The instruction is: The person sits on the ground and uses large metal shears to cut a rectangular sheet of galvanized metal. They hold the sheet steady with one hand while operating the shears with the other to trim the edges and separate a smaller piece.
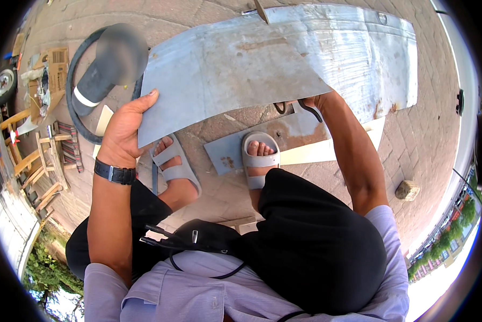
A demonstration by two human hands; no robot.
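The grey metal sheet (219,75) fills the room between the left hand (120,129) and right hand (320,100), barring a straight pass forward. Open paving (217,188) lies between the sandals (191,176). A black ring (70,91) obstructs the left; rightward, bare ground reaches a stone block (407,190).

Up and left of the left hand (122,131), a cardboard box (58,67) sits on brick paving (434,123), with a wheel (5,85) farther out beyond it. Directly left of that hand stands a wooden frame (63,137) with striped fabric (73,153). A rough stone block (407,190) lies below and right of the right hand (320,100); leafy greenery (50,271) shows well below the left hand
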